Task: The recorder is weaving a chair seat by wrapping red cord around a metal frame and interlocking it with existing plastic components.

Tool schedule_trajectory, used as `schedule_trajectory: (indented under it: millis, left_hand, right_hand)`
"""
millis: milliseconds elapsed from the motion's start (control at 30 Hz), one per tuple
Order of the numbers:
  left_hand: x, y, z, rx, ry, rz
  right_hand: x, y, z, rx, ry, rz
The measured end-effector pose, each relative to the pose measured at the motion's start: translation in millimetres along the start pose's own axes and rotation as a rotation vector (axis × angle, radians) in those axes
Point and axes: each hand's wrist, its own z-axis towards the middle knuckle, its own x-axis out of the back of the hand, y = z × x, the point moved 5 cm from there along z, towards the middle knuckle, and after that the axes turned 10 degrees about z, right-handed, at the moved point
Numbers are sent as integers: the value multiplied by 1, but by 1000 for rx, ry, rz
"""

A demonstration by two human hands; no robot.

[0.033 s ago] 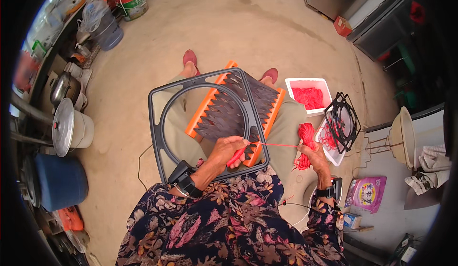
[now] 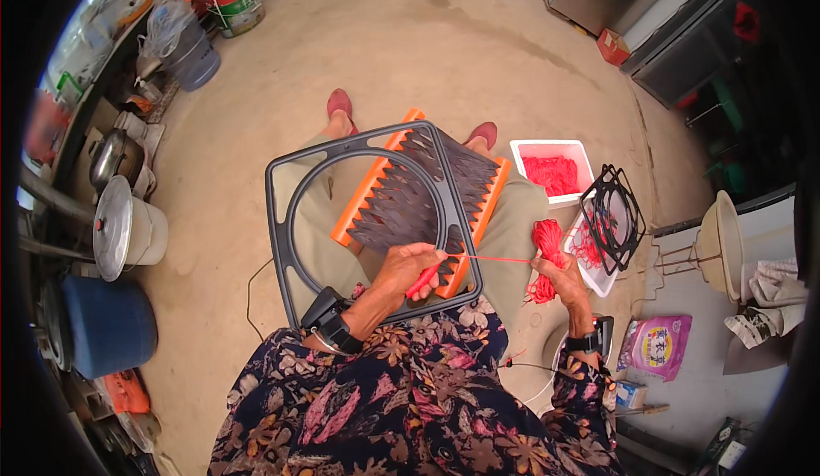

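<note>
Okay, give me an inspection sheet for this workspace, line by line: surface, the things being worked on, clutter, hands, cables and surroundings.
Surface: concrete floor; the work rests on the seated person's lap.
Job's things: grey frame over an orange comb rack of dark blades; red tool; red string pulled taut between the hands; red string bundle.
Clutter: white tray of red string, black wire frames, pink bag.
Hands: left hand grips the red tool at the frame; right hand holds the string bundle.
Cables: thin dark cable on the floor at the left.
Surroundings: lidded metal pot, blue tub, paint bucket.
</note>
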Motion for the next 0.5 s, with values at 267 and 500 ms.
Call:
schedule_trajectory:
  millis: [267,500]
  left_hand:
    - [5,3,8,-87,100,66]
    - [5,1,12,-97,167,70]
  right_hand:
    - [12,-71,18,157,-89,-103]
    - [-25,-128,32,504,-20,-704]
